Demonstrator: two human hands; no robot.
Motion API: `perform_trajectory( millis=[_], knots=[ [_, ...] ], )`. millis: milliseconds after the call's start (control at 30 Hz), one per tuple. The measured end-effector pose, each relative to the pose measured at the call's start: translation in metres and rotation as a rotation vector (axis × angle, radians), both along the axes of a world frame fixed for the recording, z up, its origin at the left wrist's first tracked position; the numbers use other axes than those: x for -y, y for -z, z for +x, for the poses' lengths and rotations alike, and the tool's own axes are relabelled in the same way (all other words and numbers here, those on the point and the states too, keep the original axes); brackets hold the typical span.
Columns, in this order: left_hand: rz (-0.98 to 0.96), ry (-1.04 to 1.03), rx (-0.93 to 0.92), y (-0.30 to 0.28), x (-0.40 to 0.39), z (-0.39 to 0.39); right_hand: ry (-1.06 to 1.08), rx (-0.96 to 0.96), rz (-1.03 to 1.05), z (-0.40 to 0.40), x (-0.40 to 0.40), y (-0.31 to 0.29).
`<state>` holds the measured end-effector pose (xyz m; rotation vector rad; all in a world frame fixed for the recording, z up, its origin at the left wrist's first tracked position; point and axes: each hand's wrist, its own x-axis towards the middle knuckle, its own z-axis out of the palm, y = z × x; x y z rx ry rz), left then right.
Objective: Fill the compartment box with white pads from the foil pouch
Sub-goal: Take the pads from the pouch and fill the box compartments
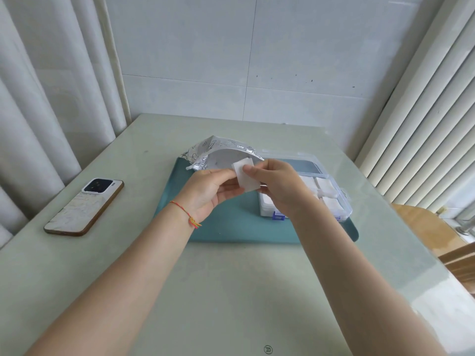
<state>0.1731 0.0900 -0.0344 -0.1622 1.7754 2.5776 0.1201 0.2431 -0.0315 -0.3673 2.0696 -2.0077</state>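
Two bare forearms reach out over a pale green glossy tabletop (226, 291), the left wrist ringed by a thin red-and-yellow string bracelet (189, 217). Above a teal rectangular mat (231, 227), the left hand (208, 191) and the right hand (277, 186) meet on a single white square pad (244, 176) — the right thumb and fingers pinch its upper right edge, the left hand's curled fingers hold its lower left side, and the pad hangs clear of the mat. Just right of the hands sits a clear plastic compartment box (334, 201) with a small blue latch (279, 216) on its near side, its lid open toward the far side; several of its compartments hold stacked white pads (325, 185). Behind the hands lies a crinkled silver foil pouch (218, 155), its mouth gaping toward the person. Well to the left on the table rests a smartphone in a marbled white case (84, 206), face down. Beyond — a pale tiled wall (244, 60), white curtains (38, 98) at left.
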Motion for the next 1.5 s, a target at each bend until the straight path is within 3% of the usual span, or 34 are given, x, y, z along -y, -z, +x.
perform_trajectory(
  millis=[500,867,1067,1300,1500],
  knots=[
    [-0.187,0.006,0.043,-0.012,0.0,0.002,-0.02,-0.007,0.055,-0.001,-0.009,-0.005],
    [-0.186,0.064,-0.011,-0.014,-0.036,-0.017,0.152,-0.053,0.041,-0.008,-0.042,-0.009],
    [-0.482,0.012,-0.075,-0.006,-0.065,-0.039,0.147,-0.056,0.17,-0.017,-0.076,-0.02],
    [-0.754,0.041,-0.088,-0.004,-0.111,-0.064,0.073,-0.123,0.555,-0.044,-0.135,-0.028],
    [-1.12,0.101,-0.245,0.006,-0.147,-0.073,0.077,-0.083,0.77,-0.058,-0.179,-0.027]
  ],
)
